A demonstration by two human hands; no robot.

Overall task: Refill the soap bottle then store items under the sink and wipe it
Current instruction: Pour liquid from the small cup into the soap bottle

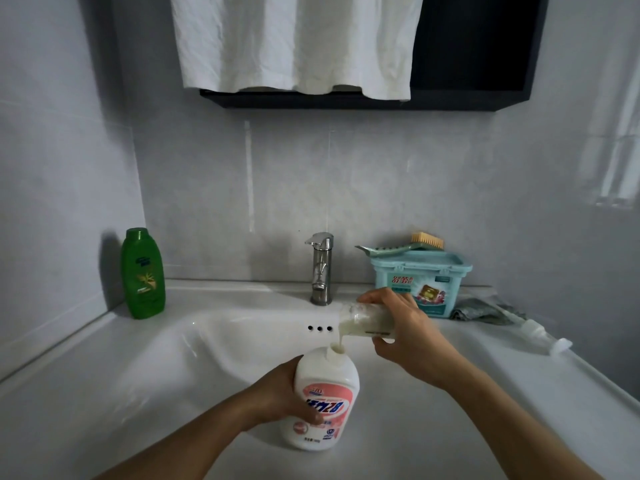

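My left hand [282,393] grips a white soap bottle [327,400] with a pink label, held upright over the sink basin [214,344], its neck open. My right hand [405,336] holds a clear small bottle [360,322] tipped on its side just above that neck. A thin stream of white liquid runs from the clear bottle's mouth into the soap bottle's opening. A pump head [540,336] with its tube lies on the counter at the right.
A green bottle [142,273] stands at the back left of the counter. The faucet [321,268] rises behind the basin. A teal lidded box [420,282] carries a brush [405,245], with a grey cloth [485,310] beside it. White fabric [298,43] hangs from a dark cabinet above.
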